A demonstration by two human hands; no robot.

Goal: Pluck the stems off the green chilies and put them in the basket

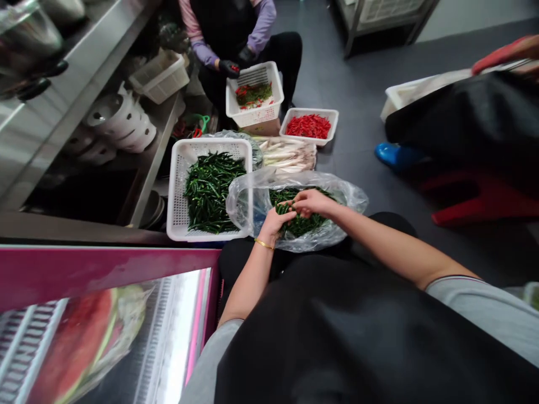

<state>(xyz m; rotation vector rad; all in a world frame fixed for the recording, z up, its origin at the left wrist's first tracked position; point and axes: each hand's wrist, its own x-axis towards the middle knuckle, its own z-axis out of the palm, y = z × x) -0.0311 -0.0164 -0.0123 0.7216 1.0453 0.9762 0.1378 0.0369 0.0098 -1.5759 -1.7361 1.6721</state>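
Observation:
My left hand point(274, 220), with a gold bracelet at the wrist, is closed around a small bunch of green chili peppers point(283, 209). Beside it, my right hand point(310, 202) has its fingers pinched together at the bunch; what lies between them is too small to make out. Both hands are over an open clear plastic bag point(346, 193) that holds more green chilies. Just left of the bag stands a white perforated basket point(177, 193) heaped with green chilies.
Scallions point(290, 154) lie behind the bag, near a white tray point(334, 120) of red chilies. A co-worker with black gloves point(229, 68) sits behind another white basket point(255, 116). Steel shelving point(155, 151) and a fridge with cut watermelon point(80, 342) flank my left; a second person sits right.

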